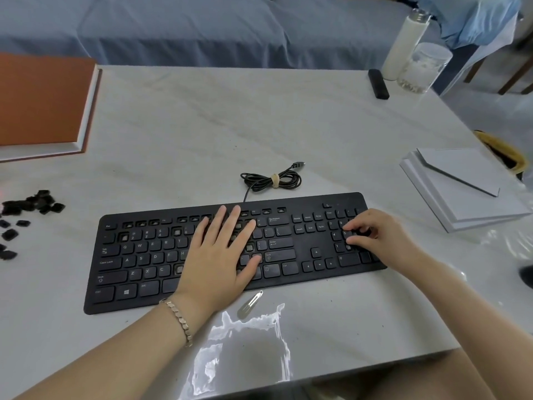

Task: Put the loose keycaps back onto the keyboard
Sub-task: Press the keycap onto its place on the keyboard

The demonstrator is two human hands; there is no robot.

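Note:
A black keyboard (144, 255) lies across the table in front of me, and several of its sockets have no cap, mostly in the function row. My left hand (222, 255) rests flat on the keyboard's middle with straight fingers. Over the number pad, my right hand (380, 238) has its fingers curled, and thumb and forefinger pinch a keycap (360, 233) at the pad's right side. A heap of loose black keycaps (28, 203) lies at the table's left edge, with a few more scattered below it.
The keyboard's bundled cable (271, 180) lies just behind it. A metal clip (249, 304) sits in front of the keyboard. There is an orange book (43, 102) at far left, a white stack (461, 186) at right, and a bottle (403, 44), jar (424, 67) and black stick (378, 83) at the far right corner.

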